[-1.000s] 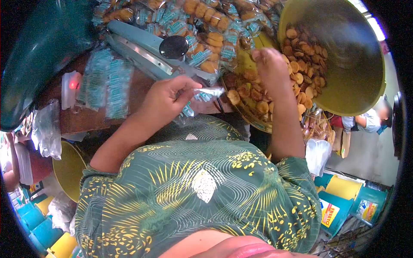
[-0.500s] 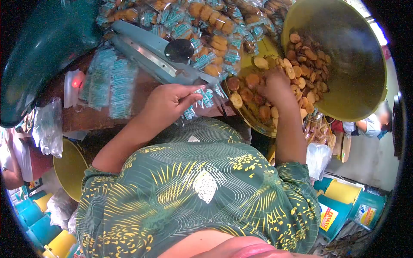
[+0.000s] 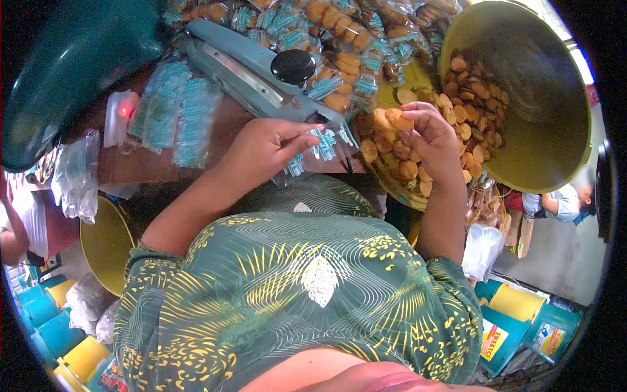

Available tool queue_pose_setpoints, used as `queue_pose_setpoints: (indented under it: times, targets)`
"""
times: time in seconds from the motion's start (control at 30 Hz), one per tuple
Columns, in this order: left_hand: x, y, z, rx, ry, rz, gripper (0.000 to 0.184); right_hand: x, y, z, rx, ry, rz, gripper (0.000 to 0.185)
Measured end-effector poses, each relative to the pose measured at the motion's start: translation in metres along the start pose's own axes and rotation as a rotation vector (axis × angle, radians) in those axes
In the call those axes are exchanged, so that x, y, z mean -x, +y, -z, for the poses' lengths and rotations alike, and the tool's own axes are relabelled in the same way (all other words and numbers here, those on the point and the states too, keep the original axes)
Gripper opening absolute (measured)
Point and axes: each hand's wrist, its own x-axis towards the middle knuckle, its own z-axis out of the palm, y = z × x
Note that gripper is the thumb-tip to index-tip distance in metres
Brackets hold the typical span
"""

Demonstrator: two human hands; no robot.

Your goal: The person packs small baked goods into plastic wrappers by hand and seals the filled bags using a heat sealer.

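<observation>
My left hand (image 3: 266, 149) pinches a clear plastic packet with teal print (image 3: 321, 145) between thumb and fingers, just in front of the sealer. Over the loose cookies, my right hand (image 3: 435, 138) grips a few round golden cookies (image 3: 392, 119) at its fingertips, to the right of the packet. Below it, more loose cookies (image 3: 408, 171) lie at the mouth of a tipped yellow tub (image 3: 555, 85), and others fill its lower side. A blue-grey bar sealer (image 3: 261, 91) with a black knob (image 3: 292, 66) stands beyond my left hand.
Filled cookie packets (image 3: 346, 29) are heaped behind the sealer. Flat printed bags (image 3: 197, 121) lie at its left on the brown table (image 3: 153, 160). A large dark green container (image 3: 72, 78) stands far left. Teal and yellow buckets (image 3: 516, 304) are at lower right.
My right hand has lifted out of the loose cookies and moved nearer the packet, now with cookies in its fingers. My left hand keeps its pinch on the packet. The view has shifted slightly.
</observation>
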Motion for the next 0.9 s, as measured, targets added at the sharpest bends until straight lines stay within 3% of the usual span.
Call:
queue_pose_setpoints:
  times: [0.13,0.27,0.4,0.5,0.6,0.7,0.8,0.9]
  targets:
    - [-0.006,-0.003,-0.003,0.116,-0.050,-0.046,0.034,0.003,-0.040,-0.009,-0.157,-0.237,0.108,0.019]
    - [-0.010,0.001,-0.005,0.221,-0.184,-0.076,0.034,0.002,-0.046,-0.017,0.057,-0.394,0.129,0.017]
    - [-0.014,0.002,-0.011,0.293,-0.304,-0.073,0.042,-0.002,-0.039,-0.037,0.017,-0.351,0.137,0.021]
    - [-0.014,-0.003,-0.018,0.570,-0.461,-0.033,0.055,-0.004,-0.034,-0.045,-0.003,-0.307,0.081,0.022]
    - [-0.021,-0.002,-0.016,0.401,-0.520,-0.015,0.063,-0.009,-0.032,-0.055,0.099,-0.338,0.208,0.023]
    - [-0.024,-0.003,-0.024,0.500,-0.401,-0.017,0.062,-0.008,-0.042,-0.073,0.285,-0.152,0.306,0.022]
    - [-0.022,-0.002,-0.028,0.734,-0.421,0.089,0.063,-0.008,-0.048,-0.071,0.404,-0.099,0.155,0.017]
    - [-0.026,-0.010,-0.026,0.722,-0.548,0.207,0.066,-0.020,-0.041,-0.056,0.504,-0.010,0.139,0.014]
